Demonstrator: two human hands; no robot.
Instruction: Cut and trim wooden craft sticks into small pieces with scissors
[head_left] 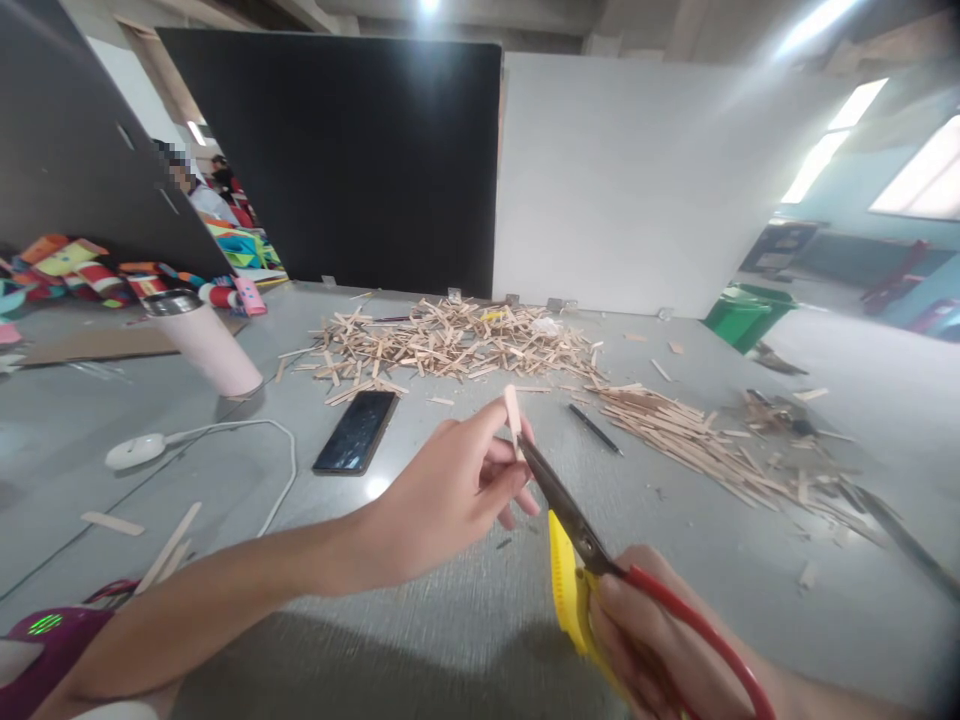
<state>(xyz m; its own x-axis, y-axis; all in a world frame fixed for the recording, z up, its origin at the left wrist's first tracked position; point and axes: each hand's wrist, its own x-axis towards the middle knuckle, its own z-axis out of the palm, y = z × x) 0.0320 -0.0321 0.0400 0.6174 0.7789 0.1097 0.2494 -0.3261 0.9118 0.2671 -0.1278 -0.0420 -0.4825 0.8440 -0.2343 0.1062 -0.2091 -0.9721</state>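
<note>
On the grey table [465,620] I see the big loose heap of wooden sticks [450,340] at the back, a tidier pile [697,435] to the right, then a pink tumbler [206,340] and a dark phone [356,430]. My left hand [442,495] pinches one small stick [513,412] upright between thumb and forefinger — above the table's middle. My right hand [660,640] is wrapped around the scissors [577,540] — blades touching the stick's lower end.

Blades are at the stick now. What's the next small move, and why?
Probably squeeze the scissors shut. The left hand pinches the wooden stick upright, the blade tips already meet its lower end, and the right hand grips the handles.
</note>
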